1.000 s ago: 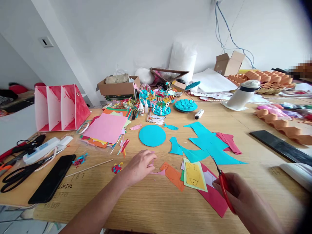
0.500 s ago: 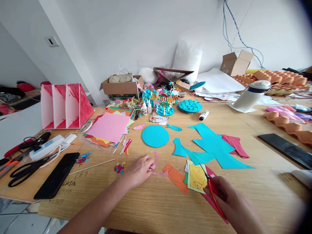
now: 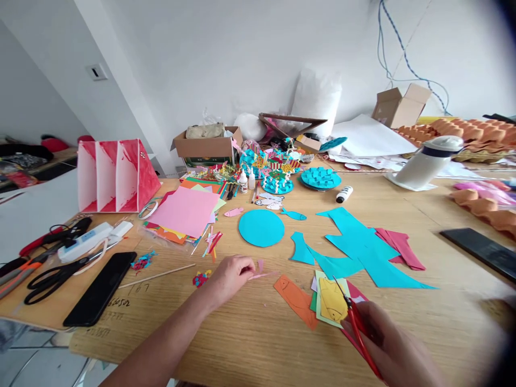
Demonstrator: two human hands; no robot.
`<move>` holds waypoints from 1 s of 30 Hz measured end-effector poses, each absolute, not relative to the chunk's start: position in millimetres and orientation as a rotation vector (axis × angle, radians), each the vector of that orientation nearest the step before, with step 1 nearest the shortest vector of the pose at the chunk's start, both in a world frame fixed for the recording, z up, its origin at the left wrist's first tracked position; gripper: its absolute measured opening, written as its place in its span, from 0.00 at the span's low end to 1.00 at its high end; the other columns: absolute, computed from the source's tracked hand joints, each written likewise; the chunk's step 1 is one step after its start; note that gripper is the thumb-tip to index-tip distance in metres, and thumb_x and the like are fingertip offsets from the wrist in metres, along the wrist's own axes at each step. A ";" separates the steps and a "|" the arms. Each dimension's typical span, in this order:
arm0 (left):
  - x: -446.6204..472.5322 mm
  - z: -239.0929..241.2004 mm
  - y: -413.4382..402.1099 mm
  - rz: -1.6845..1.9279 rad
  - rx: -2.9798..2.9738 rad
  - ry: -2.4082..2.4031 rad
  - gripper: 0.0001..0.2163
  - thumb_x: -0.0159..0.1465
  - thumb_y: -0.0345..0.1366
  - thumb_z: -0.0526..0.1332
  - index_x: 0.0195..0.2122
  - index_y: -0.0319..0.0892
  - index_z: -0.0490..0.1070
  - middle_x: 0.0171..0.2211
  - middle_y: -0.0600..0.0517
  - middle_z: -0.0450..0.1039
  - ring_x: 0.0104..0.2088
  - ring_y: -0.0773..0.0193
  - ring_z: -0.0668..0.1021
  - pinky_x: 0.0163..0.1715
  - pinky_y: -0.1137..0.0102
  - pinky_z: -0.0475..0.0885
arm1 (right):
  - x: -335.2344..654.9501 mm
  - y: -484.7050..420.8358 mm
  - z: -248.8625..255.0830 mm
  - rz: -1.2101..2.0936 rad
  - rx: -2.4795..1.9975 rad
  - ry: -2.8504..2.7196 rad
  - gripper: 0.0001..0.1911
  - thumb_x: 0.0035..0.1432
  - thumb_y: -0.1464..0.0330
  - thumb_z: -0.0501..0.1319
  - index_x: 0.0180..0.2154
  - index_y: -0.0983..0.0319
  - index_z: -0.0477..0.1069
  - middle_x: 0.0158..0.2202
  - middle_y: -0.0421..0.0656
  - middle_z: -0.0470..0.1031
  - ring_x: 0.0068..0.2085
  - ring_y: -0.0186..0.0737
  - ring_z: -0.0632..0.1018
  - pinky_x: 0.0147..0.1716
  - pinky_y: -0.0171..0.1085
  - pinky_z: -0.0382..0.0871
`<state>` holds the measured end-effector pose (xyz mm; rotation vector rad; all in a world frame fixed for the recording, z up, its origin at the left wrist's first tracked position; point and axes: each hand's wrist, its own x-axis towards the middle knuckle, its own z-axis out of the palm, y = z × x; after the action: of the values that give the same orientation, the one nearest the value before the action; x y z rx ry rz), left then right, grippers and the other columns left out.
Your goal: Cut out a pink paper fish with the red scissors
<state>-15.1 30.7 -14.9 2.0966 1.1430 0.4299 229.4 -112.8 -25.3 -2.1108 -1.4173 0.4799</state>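
Pink paper scraps (image 3: 260, 265) are pinched in the closed fingers of my left hand (image 3: 233, 278), just above the wooden table. My right hand (image 3: 381, 336) grips red-handled scissors (image 3: 356, 329), their blades pointing away over a yellow paper (image 3: 332, 299) with a fish drawn on it. That sheet lies on a small pile of green, purple and red pieces. Between my hands rests an orange paper strip (image 3: 296, 302) with a drawn fish outline. Farther off are a blue paper circle (image 3: 261, 228), a pink paper fish (image 3: 234, 212) and a blue paper fish (image 3: 294, 215).
Blue paper offcuts (image 3: 363, 247) spread to the right, near a phone (image 3: 481, 251). On the left are black scissors (image 3: 56, 279), another phone (image 3: 100, 290), a power strip (image 3: 86, 241) and stacked coloured paper (image 3: 187, 211). Glue bottles (image 3: 243, 183) and decorated blue plates (image 3: 320, 178) stand behind.
My left hand has drawn the pink scraps slightly back, away from the orange strip. The whole view has shifted a little; the right hand still holds the scissors.
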 end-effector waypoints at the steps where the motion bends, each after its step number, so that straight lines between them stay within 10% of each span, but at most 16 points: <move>1: -16.2 -14.5 31.2 0.459 2.007 1.132 0.07 0.56 0.30 0.54 0.22 0.40 0.67 0.21 0.57 0.65 0.24 0.69 0.66 0.25 0.75 0.59 | 228.3 -112.6 -25.4 0.497 -2.110 -1.401 0.12 0.49 0.55 0.53 0.27 0.56 0.64 0.18 0.36 0.72 0.19 0.37 0.71 0.19 0.33 0.61; 18: -20.1 9.5 14.0 0.611 1.032 0.713 0.09 0.54 0.38 0.62 0.25 0.37 0.66 0.23 0.56 0.66 0.22 0.74 0.65 0.22 0.78 0.60 | 170.6 -77.8 -6.9 1.043 -1.497 -0.846 0.15 0.42 0.58 0.65 0.29 0.60 0.67 0.31 0.46 0.79 0.31 0.44 0.77 0.21 0.34 0.66; 30: -36.7 -5.6 -17.1 0.520 1.425 0.861 0.09 0.57 0.38 0.59 0.35 0.38 0.71 0.32 0.50 0.71 0.31 0.67 0.71 0.32 0.73 0.66 | 157.1 -70.7 -27.5 1.142 -1.482 -1.131 0.09 0.46 0.64 0.59 0.24 0.59 0.59 0.19 0.35 0.67 0.19 0.31 0.64 0.18 0.30 0.54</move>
<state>-36.7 -17.1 -5.6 1.4252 0.8607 0.5203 157.1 -70.7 -27.5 -1.4820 -1.1313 1.1415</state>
